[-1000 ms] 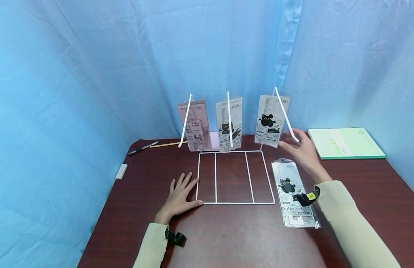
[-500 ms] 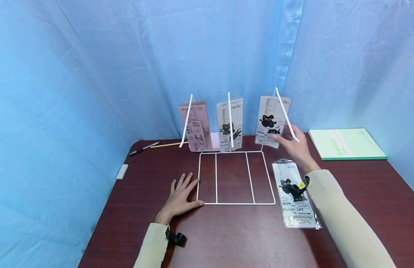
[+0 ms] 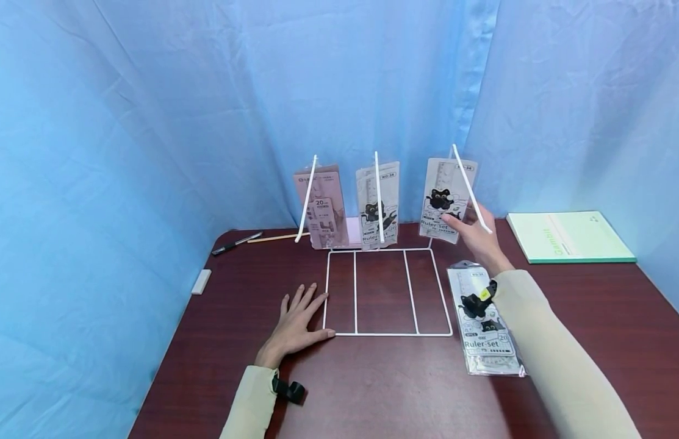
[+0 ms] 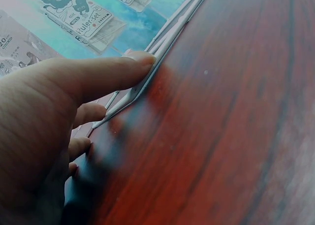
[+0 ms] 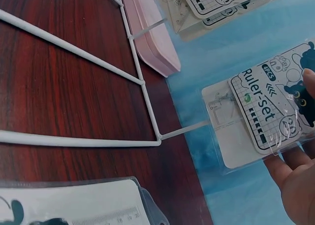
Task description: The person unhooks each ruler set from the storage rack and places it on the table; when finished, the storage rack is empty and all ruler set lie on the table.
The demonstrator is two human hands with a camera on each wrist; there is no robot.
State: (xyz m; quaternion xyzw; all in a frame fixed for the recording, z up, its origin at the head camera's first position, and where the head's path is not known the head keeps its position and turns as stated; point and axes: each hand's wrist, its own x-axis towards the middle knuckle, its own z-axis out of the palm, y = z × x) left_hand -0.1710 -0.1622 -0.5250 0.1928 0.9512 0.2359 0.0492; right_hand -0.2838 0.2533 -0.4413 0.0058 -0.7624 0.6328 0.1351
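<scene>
While my right hand (image 3: 481, 245) pinches its side edge, one flat, white, plastic-wrapped ruler packet (image 3: 442, 196) hangs on the white wire rack (image 3: 394, 335): presumably light, slick, semi-stiff, best edge-held. Left hand (image 3: 295, 320), fingers spread, touches rack.

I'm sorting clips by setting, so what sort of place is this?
Probably a curtained-off workspace made up like a small shop display: blue curtain behind a brown table, with ruler sets hanging on a white rack.

the head camera looked forward and down across the table (image 3: 388, 390) from farthest off; close up, the left wrist camera faced past the left hand (image 4: 47, 114), the right one toward the right hand (image 5: 299, 185), both sharing the white rack (image 5: 78, 141).
</scene>
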